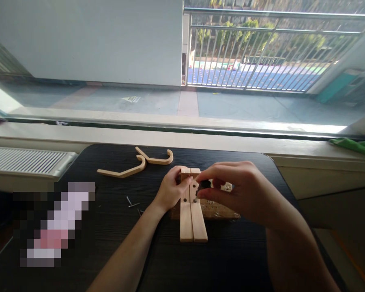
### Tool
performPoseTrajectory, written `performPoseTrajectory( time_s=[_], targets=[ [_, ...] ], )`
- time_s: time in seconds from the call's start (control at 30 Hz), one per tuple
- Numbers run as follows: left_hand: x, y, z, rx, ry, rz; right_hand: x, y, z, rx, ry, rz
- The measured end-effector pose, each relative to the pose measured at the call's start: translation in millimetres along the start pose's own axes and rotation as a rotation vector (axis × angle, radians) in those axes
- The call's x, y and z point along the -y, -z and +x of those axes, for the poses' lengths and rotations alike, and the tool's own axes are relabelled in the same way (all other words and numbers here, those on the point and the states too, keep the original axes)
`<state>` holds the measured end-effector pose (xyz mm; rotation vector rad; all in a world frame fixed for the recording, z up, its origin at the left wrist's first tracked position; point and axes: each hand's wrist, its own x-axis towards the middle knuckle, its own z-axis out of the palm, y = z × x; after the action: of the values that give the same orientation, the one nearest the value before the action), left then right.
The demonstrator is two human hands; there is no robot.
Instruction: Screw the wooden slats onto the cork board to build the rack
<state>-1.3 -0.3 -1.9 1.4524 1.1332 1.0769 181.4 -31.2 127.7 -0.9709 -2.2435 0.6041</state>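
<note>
Where the head view looks down on the black table (109, 227), two pale wooden slats (192, 211) lie side by side, long edges touching, running toward the person. Their far ends rest over a flat wooden board (222, 211) pocked with small holes.

Left hand (170, 190): curled against the left edge of the slats near the far end, thumb on top, gripping them.

Right hand (243, 190): fingers bunched, pinching a small dark part (204, 185) just over the right slat's far end. What the part is, cannot tell.

Two curved wooden hooks (140, 164) lie beyond the hands, toward the table's far edge, touching each other. A few small nails (132, 202) lie loose left of the left wrist. A blurred patch covers the table's near left. Green cloth (355, 145) on the sill at far right; white radiator grille (27, 160) at left, railing (261, 52) outside the window.
</note>
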Motion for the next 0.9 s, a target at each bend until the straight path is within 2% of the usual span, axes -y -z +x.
performPoseTrajectory(
  time_s=[0.63, 0.9],
  targets=[
    [8.8, 0.2, -0.3, 0.004, -0.013, 0.023, -4.0, -4.1, 1.0, -0.050, 0.022, -0.026],
    [3.2, -0.3, 0.5, -0.008, -0.010, -0.006, -5.0, -6.6, 1.6, -0.084, 0.057, -0.076]
  ],
)
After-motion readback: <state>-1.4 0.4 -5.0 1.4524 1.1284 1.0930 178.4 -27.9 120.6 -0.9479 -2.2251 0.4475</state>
